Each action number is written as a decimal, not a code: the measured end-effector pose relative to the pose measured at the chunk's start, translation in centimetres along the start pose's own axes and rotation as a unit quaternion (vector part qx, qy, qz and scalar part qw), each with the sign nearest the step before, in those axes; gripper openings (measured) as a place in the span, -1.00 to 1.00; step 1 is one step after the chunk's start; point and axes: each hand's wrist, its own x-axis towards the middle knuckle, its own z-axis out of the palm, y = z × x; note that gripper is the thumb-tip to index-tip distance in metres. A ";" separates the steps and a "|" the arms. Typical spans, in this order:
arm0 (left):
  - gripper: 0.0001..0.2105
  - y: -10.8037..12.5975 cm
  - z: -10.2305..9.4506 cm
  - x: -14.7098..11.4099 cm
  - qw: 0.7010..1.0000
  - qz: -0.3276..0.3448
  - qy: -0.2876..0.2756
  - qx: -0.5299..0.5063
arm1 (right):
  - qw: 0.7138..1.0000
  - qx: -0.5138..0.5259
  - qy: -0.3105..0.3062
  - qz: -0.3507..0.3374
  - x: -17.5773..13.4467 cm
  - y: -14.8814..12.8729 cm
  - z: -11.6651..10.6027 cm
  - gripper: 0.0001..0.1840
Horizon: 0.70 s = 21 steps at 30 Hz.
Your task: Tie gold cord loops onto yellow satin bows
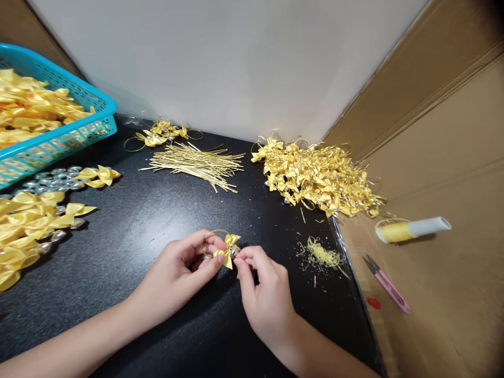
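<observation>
Between my hands, just above the black table [157, 220], is a yellow ribbon bow [229, 251] with a silver bead at its middle and a loop of gold cord. My left hand [189, 262] pinches the bow and its cord loop between thumb and fingers. At the bead side, the thumb and fingertips of my right hand [262, 278] are closed on the bow's right edge; what exactly lies under those fingertips is hidden. Beyond my hands lies a bundle of cut gold cords [197, 163]. A large heap of corded bows [315, 176] sits at the back right.
At the left stand a blue basket [106, 107] of yellow bows, silver beads [51, 178] and rows of bows [35, 220]. Thread scraps [323, 254] lie right of my hands. Pink thread snips [388, 286], a thread spool [413, 229] and a red bit [374, 303] rest on cardboard.
</observation>
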 end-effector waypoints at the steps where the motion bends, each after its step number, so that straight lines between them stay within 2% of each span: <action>1: -0.87 -0.1 0.0 -0.1 1.000 0.002 0.004 0.009 | 1.000 -0.003 0.001 -0.002 -0.1 0.0 0.1 -0.84; 6: -0.87 -0.6 0.1 -0.4 0.999 0.017 0.024 0.043 | 1.000 0.008 -0.006 0.004 -0.2 0.1 0.1 -0.84; 15: -0.87 -0.6 0.1 -0.3 0.999 0.014 0.016 0.040 | 1.000 0.022 -0.013 0.009 0.1 -0.1 -0.1 -0.83; 21: -0.88 -0.4 0.2 -0.3 0.999 0.009 0.017 0.035 | 0.998 0.042 -0.020 0.047 0.1 0.2 0.1 -0.84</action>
